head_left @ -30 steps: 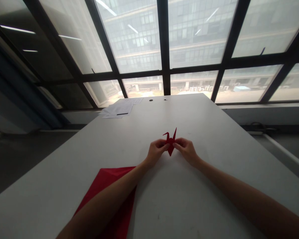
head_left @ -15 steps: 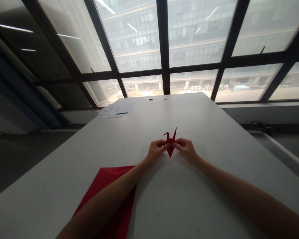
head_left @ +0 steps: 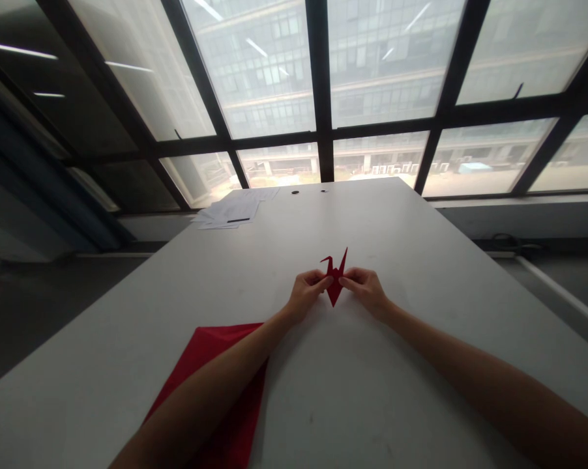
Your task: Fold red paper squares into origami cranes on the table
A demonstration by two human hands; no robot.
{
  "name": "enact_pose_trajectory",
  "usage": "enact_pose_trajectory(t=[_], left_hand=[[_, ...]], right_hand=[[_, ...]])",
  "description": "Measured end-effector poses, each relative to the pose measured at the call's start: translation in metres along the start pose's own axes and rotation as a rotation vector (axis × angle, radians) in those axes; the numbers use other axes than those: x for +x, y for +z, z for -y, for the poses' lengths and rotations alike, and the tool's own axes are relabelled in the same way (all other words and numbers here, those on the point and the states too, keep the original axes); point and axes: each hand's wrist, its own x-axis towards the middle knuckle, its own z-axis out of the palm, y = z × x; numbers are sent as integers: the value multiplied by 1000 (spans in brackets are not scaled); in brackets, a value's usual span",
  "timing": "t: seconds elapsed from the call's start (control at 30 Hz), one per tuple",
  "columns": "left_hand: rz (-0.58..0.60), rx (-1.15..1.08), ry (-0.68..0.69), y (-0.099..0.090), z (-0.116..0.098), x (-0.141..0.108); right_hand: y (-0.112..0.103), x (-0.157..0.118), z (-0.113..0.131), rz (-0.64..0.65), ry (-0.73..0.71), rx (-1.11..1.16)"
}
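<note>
A small red folded paper crane (head_left: 334,292) is held between my two hands above the white table (head_left: 352,384). Its bent head points up to the left and its pointed tail rises on the right, with one wing point hanging down. My left hand (head_left: 308,292) pinches its left side between thumb and fingers. On the other side, my right hand (head_left: 365,286) pinches it the same way. Under my left forearm lies a large red sheet (head_left: 201,358), partly hidden by the arm.
White papers (head_left: 230,210) with a dark pen (head_left: 238,220) on them lie at the table's far left. Two small holes are near the far edge. Large windows (head_left: 269,65) stand beyond, with a blue curtain (head_left: 40,156) at the left.
The view has shifted slightly. Both hands still hold the red crane in nearly the same pose.
</note>
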Motion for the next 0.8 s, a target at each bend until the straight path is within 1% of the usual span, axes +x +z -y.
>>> enact_pose_trajectory(t=[0.17, 0.4, 0.63, 0.8], left_hand=[[-14, 52, -3, 0, -1, 0], [-39, 49, 15, -1, 2, 1], [32, 62, 5, 0, 5, 0], [31, 50, 5, -1, 7, 1]], right_hand=[[1, 1, 2, -1, 16, 56], [0, 1, 1, 28, 19, -50], [1, 1, 5, 65, -14, -65], [2, 1, 6, 61, -44, -112]])
